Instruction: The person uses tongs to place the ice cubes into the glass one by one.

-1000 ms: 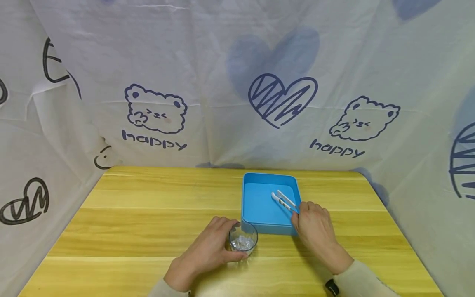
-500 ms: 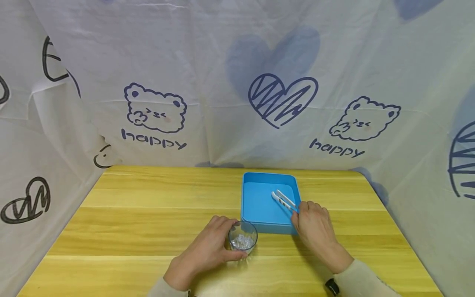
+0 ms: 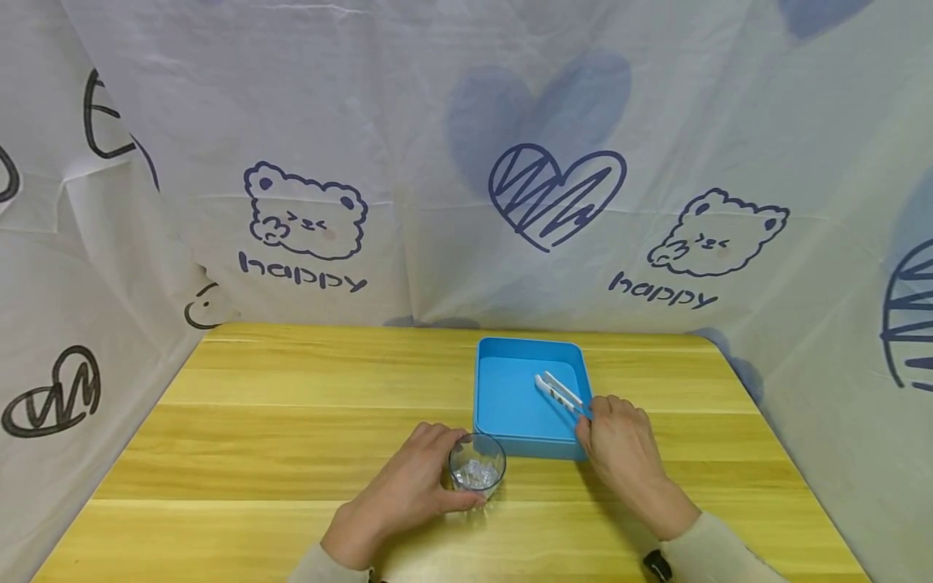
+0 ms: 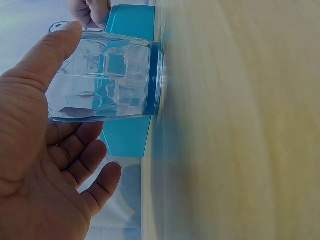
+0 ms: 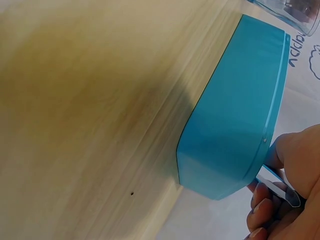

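Observation:
A clear drinking glass with clear, ice-like cubes in its bottom stands upright on the table, in front of the box. My left hand holds it from the left, thumb on the near side and fingers on the far side. My right hand grips a pair of small white and blue tongs at the box's right edge. Their white tips point up and left over the inside of the blue square box. In the right wrist view the tongs' rear end shows between thumb and fingers.
The wood-grain table spreads to both sides of the box and hands. Behind it hangs a white cloth printed with bears and hearts, which also lines the left and right sides.
My right hand and the tongs have shifted slightly to the right. The left hand, the glass and the box stay where they were.

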`<state>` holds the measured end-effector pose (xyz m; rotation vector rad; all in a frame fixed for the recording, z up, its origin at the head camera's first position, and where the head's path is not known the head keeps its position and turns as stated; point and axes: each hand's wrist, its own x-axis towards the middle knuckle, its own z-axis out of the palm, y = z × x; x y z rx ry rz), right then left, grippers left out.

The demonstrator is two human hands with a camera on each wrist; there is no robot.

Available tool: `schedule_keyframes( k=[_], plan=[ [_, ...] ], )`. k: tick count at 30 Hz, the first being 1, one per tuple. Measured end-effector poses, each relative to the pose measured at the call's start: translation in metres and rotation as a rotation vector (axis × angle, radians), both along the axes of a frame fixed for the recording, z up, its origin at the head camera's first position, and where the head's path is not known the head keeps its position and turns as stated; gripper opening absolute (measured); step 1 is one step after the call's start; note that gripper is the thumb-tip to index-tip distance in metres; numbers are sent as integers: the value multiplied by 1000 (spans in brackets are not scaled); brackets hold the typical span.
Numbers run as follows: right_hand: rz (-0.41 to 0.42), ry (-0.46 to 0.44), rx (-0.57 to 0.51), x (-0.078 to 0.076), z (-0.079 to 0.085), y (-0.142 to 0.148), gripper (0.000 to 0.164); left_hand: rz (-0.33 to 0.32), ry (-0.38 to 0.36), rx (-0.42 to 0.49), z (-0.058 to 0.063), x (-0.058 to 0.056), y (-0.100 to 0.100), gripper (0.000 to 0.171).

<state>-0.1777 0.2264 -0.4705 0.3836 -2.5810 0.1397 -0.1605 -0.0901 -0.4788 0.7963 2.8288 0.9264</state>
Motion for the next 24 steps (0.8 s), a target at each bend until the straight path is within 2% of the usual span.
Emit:
schedule_keyframes(
  k=[6,11,20,24],
  plan=[
    [31,54,-47,1,1,3,25,-2,5,-1,0,0,0,87],
    [38,48,-86,5,4,4,22,-2,4,1,0,0,0,87],
    [81,86,-143,21,15,1,14,-1,9,4,0,1,0,86],
    [91,65,-181,29,23,-3,12,1,11,2,0,1,0,86]
  ],
)
